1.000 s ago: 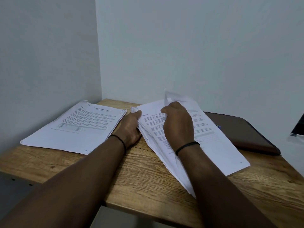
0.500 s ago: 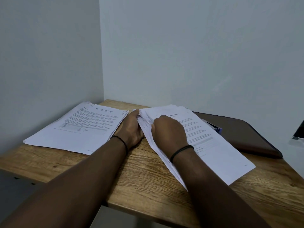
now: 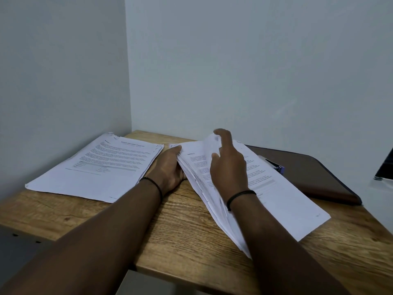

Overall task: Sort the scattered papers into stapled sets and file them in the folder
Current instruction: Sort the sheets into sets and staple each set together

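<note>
A thick stack of printed papers (image 3: 282,201) lies at an angle in the middle of the wooden table (image 3: 187,231). My left hand (image 3: 170,167) grips the stack's left edge, thumb on top near its far corner. My right hand (image 3: 228,165) lifts the top sheet's far left corner, which curls up between its thumb and raised forefinger. A second, thinner pile of papers (image 3: 100,169) rests flat to the left. A brown folder (image 3: 314,173) lies shut at the right, partly under the stack. A small purple and black object (image 3: 276,166), perhaps a stapler, peeks out between stack and folder.
Walls close the table in at the left and the back. A dark object with a clear base (image 3: 385,169) stands at the far right edge. Bare wood shows along the near edge of the table.
My right hand has moved from the stack's left edge up toward its far corner and raised a sheet's corner. The left hand stays on the stack's edge.
</note>
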